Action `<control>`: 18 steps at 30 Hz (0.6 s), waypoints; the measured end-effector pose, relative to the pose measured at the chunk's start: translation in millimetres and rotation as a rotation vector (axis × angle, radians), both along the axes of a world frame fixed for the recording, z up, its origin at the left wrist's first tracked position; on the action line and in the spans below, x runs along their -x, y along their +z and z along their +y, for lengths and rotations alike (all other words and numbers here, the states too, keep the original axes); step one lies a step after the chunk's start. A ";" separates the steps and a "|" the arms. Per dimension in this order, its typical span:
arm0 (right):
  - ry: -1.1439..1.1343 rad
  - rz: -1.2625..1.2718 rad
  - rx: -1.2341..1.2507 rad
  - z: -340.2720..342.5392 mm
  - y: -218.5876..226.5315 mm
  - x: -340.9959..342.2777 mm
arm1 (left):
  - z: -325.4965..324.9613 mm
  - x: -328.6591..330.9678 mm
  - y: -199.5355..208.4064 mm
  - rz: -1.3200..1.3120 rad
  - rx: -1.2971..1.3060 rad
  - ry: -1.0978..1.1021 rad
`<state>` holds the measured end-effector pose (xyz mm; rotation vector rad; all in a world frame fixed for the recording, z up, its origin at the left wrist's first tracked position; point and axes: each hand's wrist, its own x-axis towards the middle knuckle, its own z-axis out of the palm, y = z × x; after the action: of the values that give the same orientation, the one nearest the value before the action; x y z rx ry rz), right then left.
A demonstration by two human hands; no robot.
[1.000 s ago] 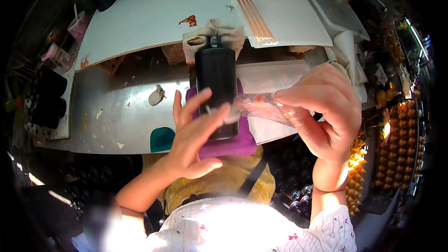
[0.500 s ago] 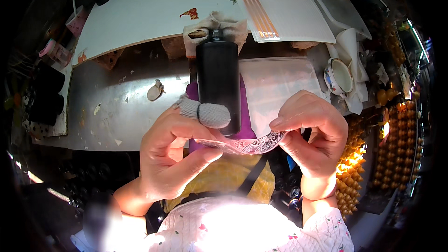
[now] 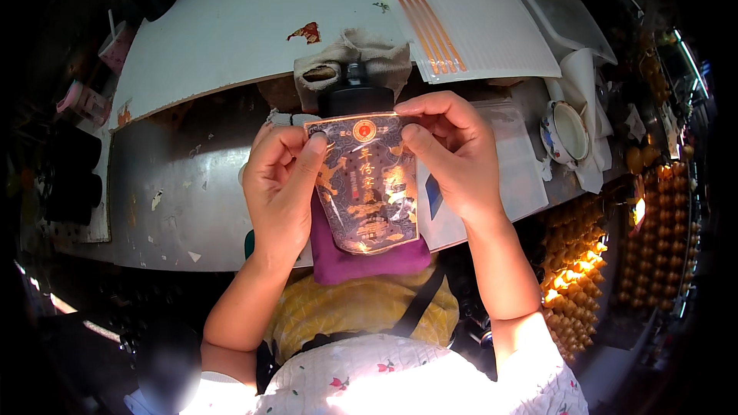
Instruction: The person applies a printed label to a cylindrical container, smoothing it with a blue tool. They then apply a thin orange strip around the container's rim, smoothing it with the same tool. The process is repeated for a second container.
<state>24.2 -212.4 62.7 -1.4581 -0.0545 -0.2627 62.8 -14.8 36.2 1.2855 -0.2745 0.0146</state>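
A thin, flexible dark label (image 3: 361,184) with gold pictures, a red-and-gold round emblem and clear-looking edges is stretched between my hands. My left hand (image 3: 278,184) pinches its upper left corner between thumb and fingers; grey knit cloth shows behind those fingers. At the upper right corner, my right hand (image 3: 453,157) grips it the same way. Behind the label lies a black bottle (image 3: 355,100), mostly hidden, with its neck toward a worn pale cloth (image 3: 384,61). The purple cushion (image 3: 369,261) shows below the label. Whether the label touches the bottle, I cannot tell.
A whitish board (image 3: 231,38) spans the back, bearing a clear sheet with copper stripes (image 3: 492,23). An enamel cup (image 3: 565,132) stands at right beside white paper. Racks of gold beaded pieces (image 3: 649,238) fill the far right. A metal tabletop (image 3: 184,200) lies at left.
The label was curved and seen nearly edge-on; now it is spread flat, face up, over the bottle. Both hands have moved away from my body, and my right hand has shifted left.
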 end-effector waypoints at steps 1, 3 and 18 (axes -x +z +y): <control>0.002 0.015 -0.005 0.0 -1.7 -1.8 | -0.6 -2.8 -1.0 0.015 -0.005 -0.004; -0.023 0.020 0.028 0.8 -3.0 -6.5 | -1.0 -7.0 -3.8 0.043 0.002 -0.014; -0.068 0.081 0.004 1.8 -10.8 -14.6 | -4.3 -19.5 -12.9 0.150 0.089 -0.047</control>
<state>38.9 -210.6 52.0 -1.4745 0.0608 -0.2585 82.2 -19.1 23.3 1.1845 -0.1732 -0.1080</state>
